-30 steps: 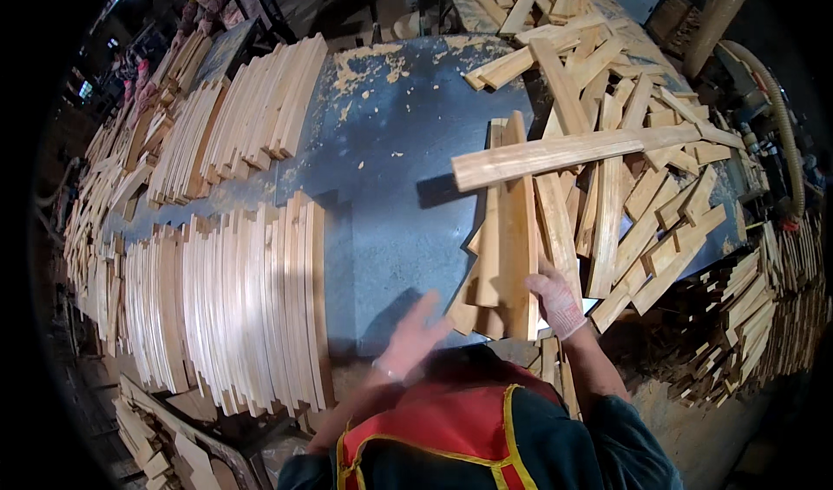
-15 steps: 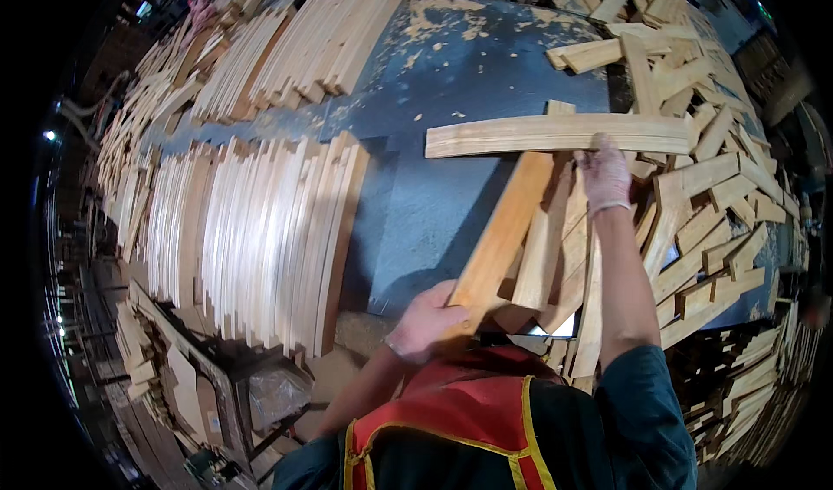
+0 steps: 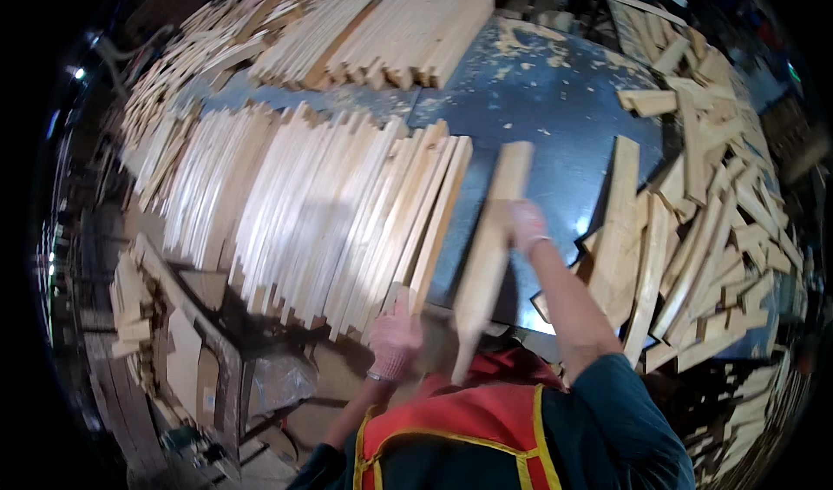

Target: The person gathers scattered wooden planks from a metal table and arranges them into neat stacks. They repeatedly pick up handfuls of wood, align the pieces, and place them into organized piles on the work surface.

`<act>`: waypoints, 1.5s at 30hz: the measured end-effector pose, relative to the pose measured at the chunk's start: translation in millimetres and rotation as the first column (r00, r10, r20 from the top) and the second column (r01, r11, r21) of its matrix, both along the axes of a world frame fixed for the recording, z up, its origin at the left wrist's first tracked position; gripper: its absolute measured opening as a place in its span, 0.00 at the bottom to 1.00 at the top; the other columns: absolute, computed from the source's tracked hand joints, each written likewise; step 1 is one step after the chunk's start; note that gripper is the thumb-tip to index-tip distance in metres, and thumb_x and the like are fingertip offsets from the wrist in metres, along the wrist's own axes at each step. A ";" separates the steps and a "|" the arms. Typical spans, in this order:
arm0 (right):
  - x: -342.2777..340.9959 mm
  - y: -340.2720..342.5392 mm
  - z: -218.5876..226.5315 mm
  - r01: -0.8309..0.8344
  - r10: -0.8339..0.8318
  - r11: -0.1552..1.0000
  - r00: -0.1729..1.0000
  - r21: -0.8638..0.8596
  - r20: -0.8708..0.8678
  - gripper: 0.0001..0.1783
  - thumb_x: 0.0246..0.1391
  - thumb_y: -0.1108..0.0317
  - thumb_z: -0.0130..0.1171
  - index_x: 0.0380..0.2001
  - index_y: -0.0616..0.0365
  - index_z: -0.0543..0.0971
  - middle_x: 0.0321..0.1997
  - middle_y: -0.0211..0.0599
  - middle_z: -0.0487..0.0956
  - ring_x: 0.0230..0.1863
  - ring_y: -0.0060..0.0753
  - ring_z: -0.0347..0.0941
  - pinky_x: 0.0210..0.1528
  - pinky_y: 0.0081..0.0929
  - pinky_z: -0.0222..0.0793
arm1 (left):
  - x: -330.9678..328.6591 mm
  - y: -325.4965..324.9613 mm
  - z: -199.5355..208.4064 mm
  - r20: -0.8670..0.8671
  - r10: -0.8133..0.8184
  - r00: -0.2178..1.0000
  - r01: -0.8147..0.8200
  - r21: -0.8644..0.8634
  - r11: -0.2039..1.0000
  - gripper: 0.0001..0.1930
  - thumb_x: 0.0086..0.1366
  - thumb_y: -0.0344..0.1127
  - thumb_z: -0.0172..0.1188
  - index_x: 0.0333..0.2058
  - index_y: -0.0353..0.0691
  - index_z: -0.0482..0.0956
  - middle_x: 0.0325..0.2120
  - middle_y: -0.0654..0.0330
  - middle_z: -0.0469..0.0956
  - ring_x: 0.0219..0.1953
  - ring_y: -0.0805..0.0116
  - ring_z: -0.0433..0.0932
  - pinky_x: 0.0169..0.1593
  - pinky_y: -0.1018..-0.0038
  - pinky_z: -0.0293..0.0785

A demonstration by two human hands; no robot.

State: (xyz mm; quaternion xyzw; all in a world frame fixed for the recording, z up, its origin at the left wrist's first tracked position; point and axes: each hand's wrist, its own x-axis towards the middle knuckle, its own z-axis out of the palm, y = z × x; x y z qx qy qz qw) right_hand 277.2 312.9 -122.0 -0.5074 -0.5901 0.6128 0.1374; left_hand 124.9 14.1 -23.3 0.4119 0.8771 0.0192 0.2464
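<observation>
Blue-grey tabletop (image 3: 573, 112), strewn with shavings; right of frame centre, my right hand (image 3: 526, 226) grips a long, pale, straight-edged plank (image 3: 488, 260), slanted and motion-blurred, while my left hand (image 3: 396, 341) touches the pale board row's (image 3: 338, 203) lower right end, fingers closed or not, I cannot tell
</observation>
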 end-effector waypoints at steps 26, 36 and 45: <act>404.8 -47.4 116.5 0.741 -0.744 0.666 0.668 -0.085 -0.008 0.54 0.46 0.71 0.67 0.78 0.60 0.56 0.64 0.46 0.76 0.58 0.36 0.76 0.61 0.28 0.71 | 206.1 148.0 17.6 0.074 -0.752 0.655 0.645 0.463 0.607 0.41 0.57 0.42 0.73 0.67 0.37 0.68 0.63 0.47 0.70 0.66 0.48 0.69 0.68 0.55 0.65; 259.9 -96.5 11.1 0.076 -0.609 0.746 0.479 -0.661 -0.633 0.36 0.57 0.60 0.70 0.66 0.59 0.70 0.54 0.38 0.80 0.52 0.34 0.79 0.57 0.35 0.79 | 223.9 190.2 -6.6 0.972 -0.067 0.225 -0.316 0.137 0.939 0.44 0.64 0.33 0.68 0.75 0.36 0.55 0.62 0.53 0.74 0.62 0.65 0.72 0.68 0.68 0.66; 141.9 -116.5 72.8 -0.002 -0.101 0.921 0.964 -0.389 -0.245 0.27 0.57 0.60 0.61 0.54 0.69 0.78 0.46 0.47 0.84 0.45 0.36 0.81 0.49 0.33 0.77 | 112.1 98.4 -23.2 0.958 -0.040 -0.282 -0.501 -0.112 0.858 0.32 0.62 0.29 0.60 0.67 0.36 0.70 0.54 0.54 0.81 0.57 0.63 0.80 0.61 0.66 0.76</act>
